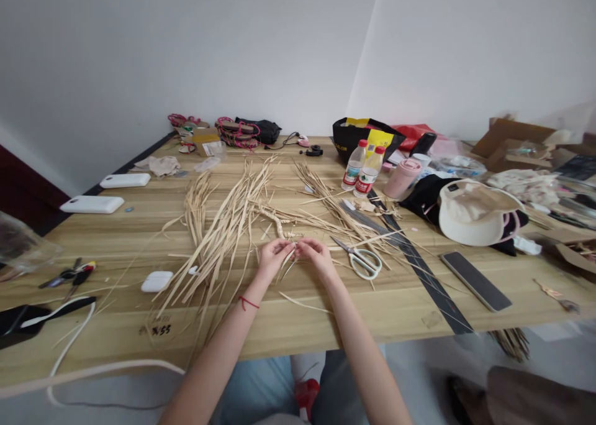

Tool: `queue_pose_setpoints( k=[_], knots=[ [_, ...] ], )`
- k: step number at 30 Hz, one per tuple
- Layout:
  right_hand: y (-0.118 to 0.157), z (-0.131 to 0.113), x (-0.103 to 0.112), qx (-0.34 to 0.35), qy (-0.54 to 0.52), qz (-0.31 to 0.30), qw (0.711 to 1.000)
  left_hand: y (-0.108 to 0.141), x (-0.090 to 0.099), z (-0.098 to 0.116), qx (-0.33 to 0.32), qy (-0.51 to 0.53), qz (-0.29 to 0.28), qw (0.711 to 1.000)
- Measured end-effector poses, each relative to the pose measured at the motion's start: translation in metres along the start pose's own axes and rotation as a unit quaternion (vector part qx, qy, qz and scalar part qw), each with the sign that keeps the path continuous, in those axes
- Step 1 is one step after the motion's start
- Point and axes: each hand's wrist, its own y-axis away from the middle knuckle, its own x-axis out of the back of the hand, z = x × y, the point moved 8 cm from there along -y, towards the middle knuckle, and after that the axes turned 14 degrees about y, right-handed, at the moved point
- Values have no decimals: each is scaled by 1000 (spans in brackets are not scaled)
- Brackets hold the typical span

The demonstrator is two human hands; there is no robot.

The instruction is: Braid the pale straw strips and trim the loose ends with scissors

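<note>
With the hands at the dial's centre and the wall at twelve, a black-and-yellow bag point(365, 142) stands open at one; something pinkish shows inside, too little to tell what. Between one and two stand two red-capped bottles point(367, 175), and at two a closed pink tumbler point(401, 179) hides its contents. Farther out toward two, a cardboard box point(521, 140) gapes open around crumpled clear plastic.

The left hand point(274, 255) and right hand point(315, 254) meet, fingertips pinching the near end of a straw braid point(279, 226) that runs away toward eleven. A thin metal tool point(288, 269) pokes out below; I cannot tell which hand has it.

Loose straw strips point(233, 217) crowd nine to eleven, and more straw point(336, 206) fans across one to three. Scissors point(364, 262) lie at three near the right hand, a phone point(475, 281) well beyond. A white case point(156, 281) sits between eight and nine.

The bench point(302, 332) ends at six above the person's lap; wood grain shows between the forearms, crossed by one stray strip.
</note>
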Motion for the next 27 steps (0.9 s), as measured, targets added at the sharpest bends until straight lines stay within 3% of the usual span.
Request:
queue_pose_setpoints(
  k=[5, 12, 19, 27],
  knots=[
    [0, -4, 1, 29, 54, -4, 998, 2, -2, -5, 17, 1, -4, 1000],
    [-3, 0, 11, 32, 108, 54, 992, 2, -9, -14, 34, -7, -41, 999],
    [-5, 13, 14, -6, 45, 64, 997, 2, -11, -17, 33, -26, -60, 997],
    [-5, 27, 8, -85, -42, 14, 995, 2, -13, -14, 35, -29, -84, 995]
  ],
)
